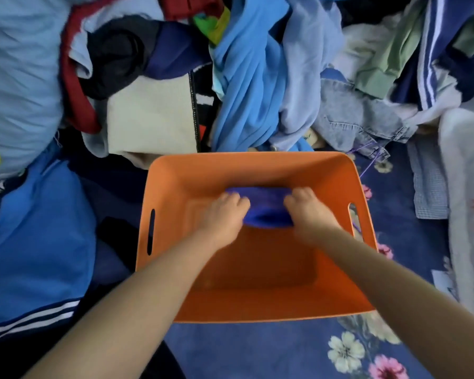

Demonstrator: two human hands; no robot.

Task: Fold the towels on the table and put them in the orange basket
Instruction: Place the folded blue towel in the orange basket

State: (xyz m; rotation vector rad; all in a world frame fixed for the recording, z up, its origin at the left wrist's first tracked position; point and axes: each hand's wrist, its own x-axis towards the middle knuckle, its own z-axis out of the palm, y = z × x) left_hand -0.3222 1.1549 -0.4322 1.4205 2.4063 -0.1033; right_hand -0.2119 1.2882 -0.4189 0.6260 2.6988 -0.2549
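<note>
Both bare forearms are reaching forward from the bottom corners, converging inside the orange basket [257, 165]. Left hand [225, 212] is curling its fingers around the left end of a folded blue towel [266, 209], knuckles up, while the right hand [307, 209] is gripping the right end the same way; both are slightly blurred. That towel is looking soft and thick, folded into a compact bundle with a rounded fold facing the camera, and it is sitting low inside the basket toward the far wall; whether it is touching the bottom cannot be told.

Smooth and plastic-looking, the basket is showing rounded corners, flaring walls and a slot handle cut into each side. It is resting on a dark blue floral cloth [312, 348] with white and pink flowers. Beyond and around it, crumpled laundry is piling up: a bright blue garment [246, 77], a pale denim piece [359, 119], a cream fabric panel [153, 116] and a blue garment with white stripes [39, 242] on the left.
</note>
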